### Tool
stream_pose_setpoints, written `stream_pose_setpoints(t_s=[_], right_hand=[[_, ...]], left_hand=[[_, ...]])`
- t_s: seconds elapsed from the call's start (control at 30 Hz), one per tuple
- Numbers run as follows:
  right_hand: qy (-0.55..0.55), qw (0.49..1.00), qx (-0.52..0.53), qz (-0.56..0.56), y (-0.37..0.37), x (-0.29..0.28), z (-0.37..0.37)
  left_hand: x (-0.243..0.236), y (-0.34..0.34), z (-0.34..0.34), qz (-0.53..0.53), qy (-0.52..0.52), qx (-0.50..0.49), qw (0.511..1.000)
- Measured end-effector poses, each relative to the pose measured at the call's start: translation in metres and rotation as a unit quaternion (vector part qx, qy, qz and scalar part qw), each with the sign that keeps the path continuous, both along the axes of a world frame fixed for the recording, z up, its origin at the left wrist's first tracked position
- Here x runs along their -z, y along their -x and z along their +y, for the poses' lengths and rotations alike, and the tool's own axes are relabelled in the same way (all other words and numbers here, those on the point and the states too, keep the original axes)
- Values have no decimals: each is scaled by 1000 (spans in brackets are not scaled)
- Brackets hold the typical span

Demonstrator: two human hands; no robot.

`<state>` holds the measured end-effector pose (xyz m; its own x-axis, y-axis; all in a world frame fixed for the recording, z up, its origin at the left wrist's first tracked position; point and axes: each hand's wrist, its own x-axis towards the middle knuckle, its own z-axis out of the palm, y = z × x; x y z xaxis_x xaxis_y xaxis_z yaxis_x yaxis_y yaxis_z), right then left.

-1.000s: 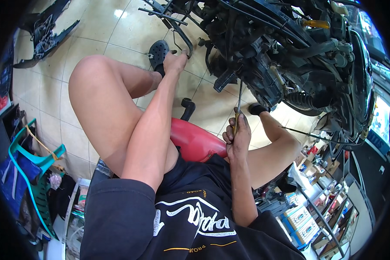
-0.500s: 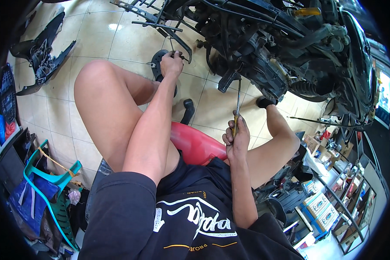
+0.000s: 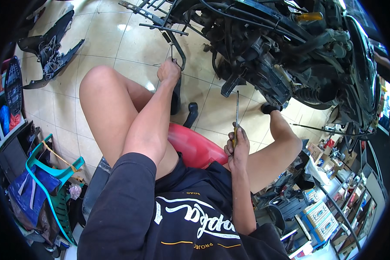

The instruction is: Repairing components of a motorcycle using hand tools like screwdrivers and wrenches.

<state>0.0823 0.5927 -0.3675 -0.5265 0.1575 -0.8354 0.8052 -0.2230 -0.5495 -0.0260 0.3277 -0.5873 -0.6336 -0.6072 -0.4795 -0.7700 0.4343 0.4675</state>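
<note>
My left hand (image 3: 169,71) is closed at the bent black metal bar (image 3: 181,54) of the motorcycle frame, beside a thin upright rod; exactly what its fingers grip is hidden. My right hand (image 3: 237,143) is wrapped round the yellow handle of a screwdriver (image 3: 237,112), whose long shaft points up toward the dark underside of the motorcycle engine (image 3: 262,73). The screwdriver's tip shows just right of a black downward-jutting part (image 3: 229,89). Under my legs is a red seat (image 3: 193,145), with a black bent tube (image 3: 190,115) beyond it.
A removed black fairing (image 3: 47,56) lies on the tiled floor (image 3: 97,34) at upper left. A teal plastic chair (image 3: 45,164) with bags stands at left. Cluttered shelving and boxes (image 3: 320,216) fill the lower right. The motorcycle's body (image 3: 351,69) overhangs the upper right.
The screwdriver's tip has come lower and away from the engine part it reached into. My left hand has shifted slightly left and lower along the frame. The whole view has moved a little.
</note>
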Motion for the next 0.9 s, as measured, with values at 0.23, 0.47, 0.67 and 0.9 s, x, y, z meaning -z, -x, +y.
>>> stream_pose_setpoints(t_s=[0.23,0.47,0.67,0.9], right_hand=[[-45,998,-39,15,7,7,6],[-57,998,-35,5,12,17,6],[-100,993,-64,22,14,20,3],[-134,987,-48,70,14,16,-18]], left_hand=[[53,-11,-55,-94,71,63,991],[98,9,-111,-79,-21,-274,958],[102,35,-130,56,-105,-564,817],[83,46,-107,65,-102,-553,825]])
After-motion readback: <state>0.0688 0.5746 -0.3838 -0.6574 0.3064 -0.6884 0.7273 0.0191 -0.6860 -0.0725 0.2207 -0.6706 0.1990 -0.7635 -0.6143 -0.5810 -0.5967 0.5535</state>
